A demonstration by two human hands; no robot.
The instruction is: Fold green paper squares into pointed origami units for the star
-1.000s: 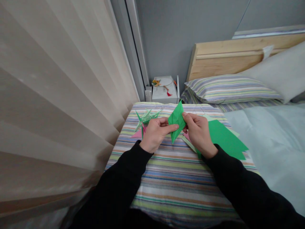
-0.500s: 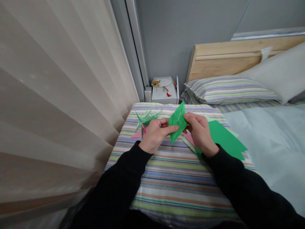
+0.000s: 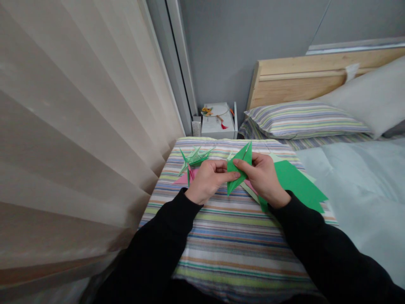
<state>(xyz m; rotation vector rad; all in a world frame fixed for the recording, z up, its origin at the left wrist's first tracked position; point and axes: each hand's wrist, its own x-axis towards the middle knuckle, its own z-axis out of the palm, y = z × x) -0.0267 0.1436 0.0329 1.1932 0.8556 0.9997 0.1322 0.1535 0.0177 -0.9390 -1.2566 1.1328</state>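
Note:
A folded piece of green origami paper (image 3: 236,183), diamond-shaped with pointed ends, is held up over the striped cloth (image 3: 228,228). My left hand (image 3: 207,179) pinches its left and lower side, thumb on the face toward me. From the right, my right hand (image 3: 264,176) grips it with the thumb pressed on its face and the fingers behind, mostly hidden. Folded green paper cranes (image 3: 198,158) and a pink folded piece (image 3: 181,179) lie beyond my left hand. Beside my right wrist rests a stack of green paper sheets (image 3: 299,183), with pale green and pink edges showing.
At the far end stands a small white cabinet (image 3: 215,133) holding an embroidery hoop and a red tassel. A pleated curtain (image 3: 79,126) hangs along the left. To the right is a bed with a striped pillow (image 3: 310,120), a wooden headboard (image 3: 284,86) and a pale quilt (image 3: 363,181).
My right thumb has moved left onto the face of the green paper. The paper has turned slightly, its top point shifting right. My left hand keeps its pinch.

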